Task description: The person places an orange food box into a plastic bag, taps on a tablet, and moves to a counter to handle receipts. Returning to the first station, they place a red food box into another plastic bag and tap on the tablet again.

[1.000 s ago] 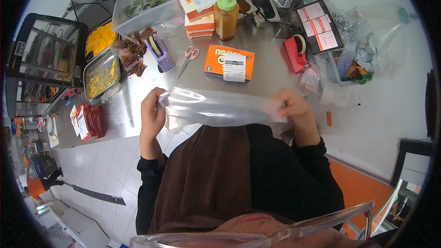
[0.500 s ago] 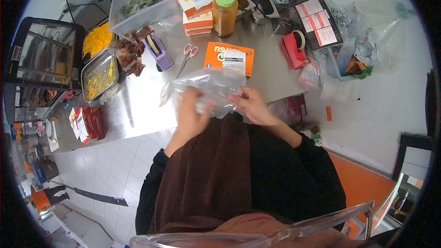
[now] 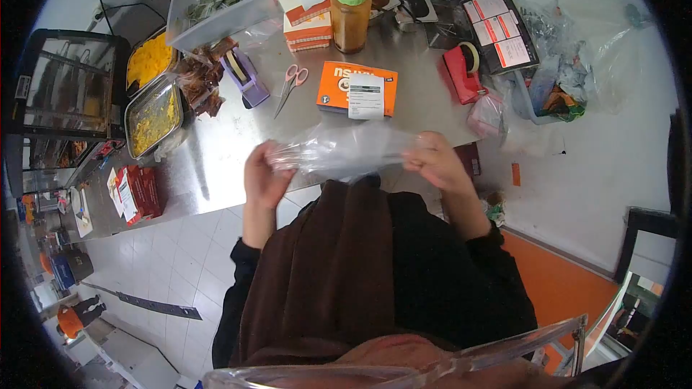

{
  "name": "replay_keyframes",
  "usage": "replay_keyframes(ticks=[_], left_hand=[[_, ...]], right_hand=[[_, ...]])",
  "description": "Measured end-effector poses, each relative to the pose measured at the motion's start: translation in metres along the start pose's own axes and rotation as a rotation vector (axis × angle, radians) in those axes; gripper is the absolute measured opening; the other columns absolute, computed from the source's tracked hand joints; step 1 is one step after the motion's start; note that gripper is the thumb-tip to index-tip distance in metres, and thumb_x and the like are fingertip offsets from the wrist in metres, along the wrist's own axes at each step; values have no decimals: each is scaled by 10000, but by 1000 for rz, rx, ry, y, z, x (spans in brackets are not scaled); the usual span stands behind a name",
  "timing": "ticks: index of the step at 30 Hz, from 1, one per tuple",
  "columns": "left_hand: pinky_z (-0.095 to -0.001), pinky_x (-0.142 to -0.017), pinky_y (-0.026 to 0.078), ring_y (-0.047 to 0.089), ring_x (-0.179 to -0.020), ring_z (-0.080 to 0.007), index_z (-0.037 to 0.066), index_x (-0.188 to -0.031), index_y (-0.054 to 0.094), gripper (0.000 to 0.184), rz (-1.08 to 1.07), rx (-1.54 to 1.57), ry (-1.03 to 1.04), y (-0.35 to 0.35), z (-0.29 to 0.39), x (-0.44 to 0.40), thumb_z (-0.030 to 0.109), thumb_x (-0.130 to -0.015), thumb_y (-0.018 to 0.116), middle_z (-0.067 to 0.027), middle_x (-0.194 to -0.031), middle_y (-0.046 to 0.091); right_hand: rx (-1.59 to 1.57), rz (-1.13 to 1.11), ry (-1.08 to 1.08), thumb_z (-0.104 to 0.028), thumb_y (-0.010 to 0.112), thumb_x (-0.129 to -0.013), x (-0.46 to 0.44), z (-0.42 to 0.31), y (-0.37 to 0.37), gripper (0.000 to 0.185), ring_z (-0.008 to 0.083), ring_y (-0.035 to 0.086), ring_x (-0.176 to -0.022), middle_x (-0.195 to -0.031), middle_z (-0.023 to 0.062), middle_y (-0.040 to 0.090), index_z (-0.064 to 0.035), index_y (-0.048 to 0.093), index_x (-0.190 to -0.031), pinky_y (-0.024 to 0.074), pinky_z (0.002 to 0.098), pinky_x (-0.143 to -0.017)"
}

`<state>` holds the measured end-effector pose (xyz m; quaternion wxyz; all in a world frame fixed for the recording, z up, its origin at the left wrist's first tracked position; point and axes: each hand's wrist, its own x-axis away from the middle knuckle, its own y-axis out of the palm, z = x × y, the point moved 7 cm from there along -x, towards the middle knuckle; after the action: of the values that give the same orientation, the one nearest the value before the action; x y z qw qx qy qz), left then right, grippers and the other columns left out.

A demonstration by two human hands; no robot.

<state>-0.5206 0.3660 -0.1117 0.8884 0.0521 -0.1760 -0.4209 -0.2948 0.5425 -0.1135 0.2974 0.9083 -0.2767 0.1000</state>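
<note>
A clear plastic bag [image 3: 342,148] is stretched sideways between my two hands, in front of my body at the table's near edge. My left hand [image 3: 267,176] pinches its left end, and my right hand [image 3: 436,160] grips its right end. Just beyond the bag lies an orange box [image 3: 333,88] with a white printed label [image 3: 367,97] on top. Pink-handled scissors [image 3: 290,89] rest to the left of that box, beside a purple tape dispenser [image 3: 245,78].
A red tape dispenser [image 3: 461,75] stands at the right. Behind are a green-lidded bottle [image 3: 351,21], stacked boxes [image 3: 308,34] and a plastic bin [image 3: 176,18]. Metal trays [image 3: 132,132] of yellow food sit at the left, near a red box [image 3: 146,193]. A person [image 3: 72,320] is in the background.
My hands have moved apart, left hand to the left and right hand to the right. The bag, loosely bunched before, is now pulled out wide between them.
</note>
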Motion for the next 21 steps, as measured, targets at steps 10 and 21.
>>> replay_keyframes(ticks=[10,21], left_hand=[[-258,-501,380,472,-588,-130,68,-716,454,207,14,-369,389,22,71,24,190,-783,606,-10,-712,486],[-264,-601,382,473,-706,-189,25,-739,479,181,550,-941,650,-23,115,39,-103,-629,543,-79,-779,480]], right_hand=[[1561,236,-622,-175,718,-583,18,-89,30,556,295,459,-963,-1010,140,455,-67,452,-1060,365,380,-831],[1327,536,-740,4,519,-675,41,-117,41,217,262,548,-659,-753,113,547,-31,586,-878,446,287,-602]])
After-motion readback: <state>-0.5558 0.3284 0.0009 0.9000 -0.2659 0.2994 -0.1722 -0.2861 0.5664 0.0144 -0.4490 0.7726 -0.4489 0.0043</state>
